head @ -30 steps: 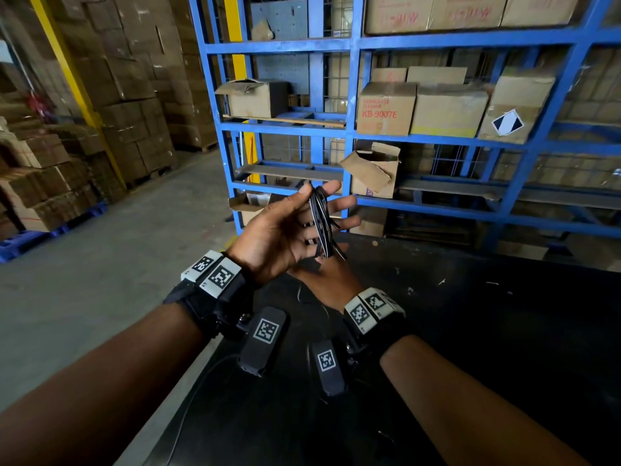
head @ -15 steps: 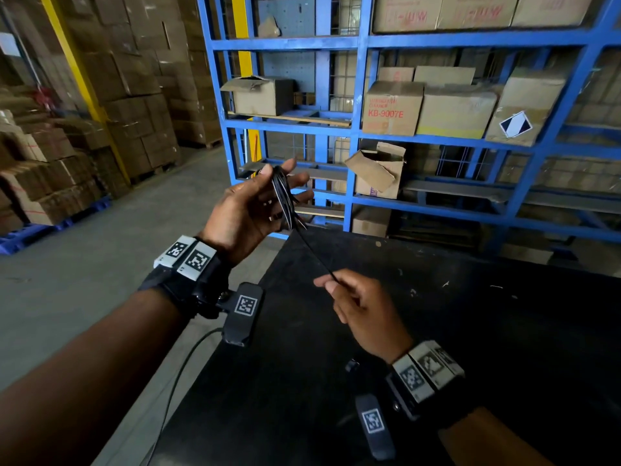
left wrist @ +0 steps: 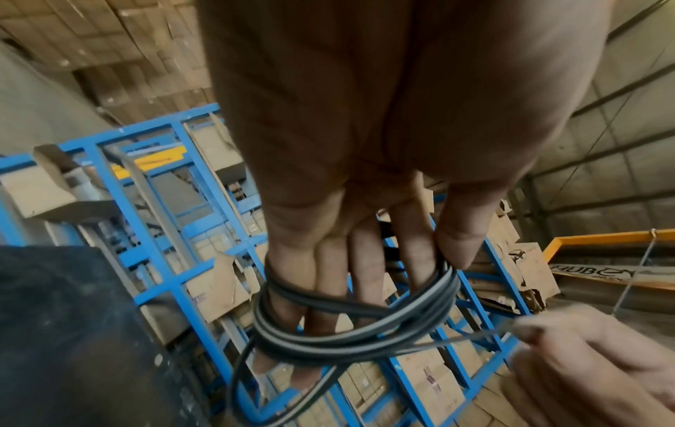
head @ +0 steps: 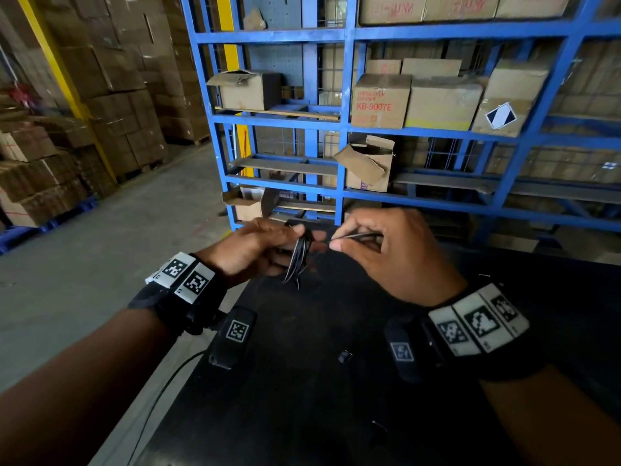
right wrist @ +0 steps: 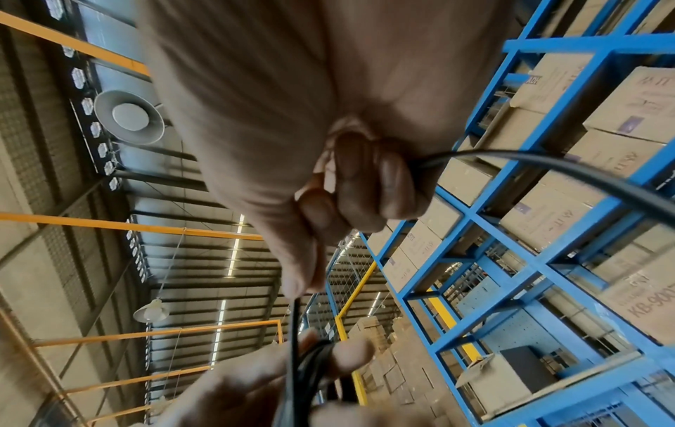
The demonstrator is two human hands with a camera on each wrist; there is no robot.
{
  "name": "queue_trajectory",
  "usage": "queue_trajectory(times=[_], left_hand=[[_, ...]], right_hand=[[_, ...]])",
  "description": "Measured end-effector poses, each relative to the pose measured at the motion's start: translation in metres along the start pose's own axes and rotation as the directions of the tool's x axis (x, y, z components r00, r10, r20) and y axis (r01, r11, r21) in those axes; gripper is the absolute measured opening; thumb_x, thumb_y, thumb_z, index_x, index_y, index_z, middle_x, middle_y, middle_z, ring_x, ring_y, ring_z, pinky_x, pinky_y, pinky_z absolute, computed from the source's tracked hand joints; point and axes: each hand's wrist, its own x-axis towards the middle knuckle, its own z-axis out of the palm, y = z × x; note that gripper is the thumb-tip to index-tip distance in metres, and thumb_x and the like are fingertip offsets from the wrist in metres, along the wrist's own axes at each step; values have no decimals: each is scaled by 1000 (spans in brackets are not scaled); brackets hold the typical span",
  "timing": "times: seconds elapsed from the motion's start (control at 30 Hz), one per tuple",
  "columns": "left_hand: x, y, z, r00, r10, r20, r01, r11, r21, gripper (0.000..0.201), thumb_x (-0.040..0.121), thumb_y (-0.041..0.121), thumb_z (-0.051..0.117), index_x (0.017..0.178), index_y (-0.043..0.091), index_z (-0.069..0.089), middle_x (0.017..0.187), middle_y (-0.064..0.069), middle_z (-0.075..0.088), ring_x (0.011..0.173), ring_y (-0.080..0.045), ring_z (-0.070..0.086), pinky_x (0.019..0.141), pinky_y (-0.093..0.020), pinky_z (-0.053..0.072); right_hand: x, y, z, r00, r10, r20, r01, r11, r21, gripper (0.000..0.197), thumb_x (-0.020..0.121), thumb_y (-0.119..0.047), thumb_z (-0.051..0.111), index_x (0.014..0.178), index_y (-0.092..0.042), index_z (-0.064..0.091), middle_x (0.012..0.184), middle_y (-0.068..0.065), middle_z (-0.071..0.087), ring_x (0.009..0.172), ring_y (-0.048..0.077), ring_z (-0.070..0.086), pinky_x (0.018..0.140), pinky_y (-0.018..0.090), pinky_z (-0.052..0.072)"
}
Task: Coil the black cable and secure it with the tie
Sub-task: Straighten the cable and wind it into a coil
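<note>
The black cable (head: pixel 299 255) is wound in several loops round the fingers of my left hand (head: pixel 258 250), held above the far edge of the black table (head: pixel 336 398). The left wrist view shows the coil (left wrist: pixel 350 320) circling those fingers, thumb pressed against it. My right hand (head: pixel 386 253) is just to the right, level with the coil, pinching a thin strand of the cable (head: pixel 356 235) between thumb and forefinger. In the right wrist view the strand (right wrist: pixel 295 326) runs taut from the thumb down to the coil, and more cable (right wrist: pixel 548 170) arcs off to the right. No tie is visible.
A blue steel rack (head: pixel 346 129) loaded with cardboard boxes (head: pixel 379 100) stands just behind the table. Stacks of cartons (head: pixel 40 169) line the left side on the grey concrete floor (head: pixel 100 264). A small dark object (head: pixel 345 357) lies on the table between my wrists.
My left hand has dropped lower and turned over with the coil. My right hand has risen from the table to the coil's right side, drawing the loose strand short and taut.
</note>
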Motion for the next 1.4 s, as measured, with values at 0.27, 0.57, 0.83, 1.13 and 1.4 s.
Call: queue_trajectory(times=[0.27,0.57,0.83,1.13,1.4], left_hand=[[-18,-12,16,914,-80,398,151,977,-151,50,103,38,45,141,8,61,123,-29,72,118,-53,66,110,-56,47],[-14,-2,22,873,242,424,55,815,-577,49,104,41,45,144,16,58,124,-21,74,122,-47,66,112,-66,39],[-6,10,5,982,190,15,-154,837,-525,45,105,40,39,137,23,65,133,-17,70,127,-43,63,97,-50,58],[-12,-13,13,996,84,-37,-83,996,24,38,105,28,52,98,-3,74,124,-15,76,108,-39,74,95,-60,51],[-14,-24,27,965,37,260,-50,998,45,50,105,39,47,92,6,81,69,-24,70,77,-37,77,83,-54,54]], right_hand=[[14,27,5,997,-13,71,-12,938,345,11,85,-12,79,96,-8,79,89,1,78,83,11,73,78,22,56],[-21,48,62,928,348,129,-326,599,731,20,94,-11,66,88,-22,82,66,5,70,49,17,49,47,20,38],[-61,24,75,929,300,218,-370,794,482,20,98,-17,65,112,-13,79,54,-3,65,42,1,52,51,11,40],[-39,-13,10,971,132,201,-136,991,7,6,89,-25,75,92,-27,80,79,-19,75,77,-7,69,70,11,49],[-12,12,3,993,-41,109,30,994,102,13,83,-14,81,96,-16,80,85,-16,71,81,4,69,74,13,49]])
